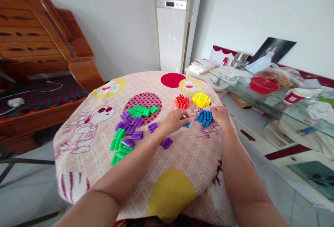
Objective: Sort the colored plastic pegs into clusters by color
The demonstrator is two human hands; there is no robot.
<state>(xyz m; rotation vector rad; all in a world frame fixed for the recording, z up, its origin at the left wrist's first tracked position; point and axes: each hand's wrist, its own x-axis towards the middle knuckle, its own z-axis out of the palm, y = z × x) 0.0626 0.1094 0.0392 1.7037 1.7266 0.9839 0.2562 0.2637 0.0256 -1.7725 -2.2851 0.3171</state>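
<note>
My left hand point(176, 120) is closed in a pinch over a few small blue plastic pieces point(186, 125) at the middle of the table. To its right, a cluster of blue plastic pegs point(205, 118) stands upright. My right hand point(220, 114) has its fingers curled together at the right edge of that cluster; what lies between the fingertips is hidden. Just behind stand an orange-red cluster of pegs point(182, 102) and a yellow cluster of pegs point(201, 99). Purple tubes point(136, 135) and green tubes point(117, 139) lie in small groups left of my left forearm.
A patterned cloth point(172, 192) covers the round table. On the right, a glass shelf point(284, 105) holds a red bowl point(264, 85), bags and papers. A wooden bench point(39, 108) stands at left, and a tall white cabinet-like unit point(171, 35) at the back.
</note>
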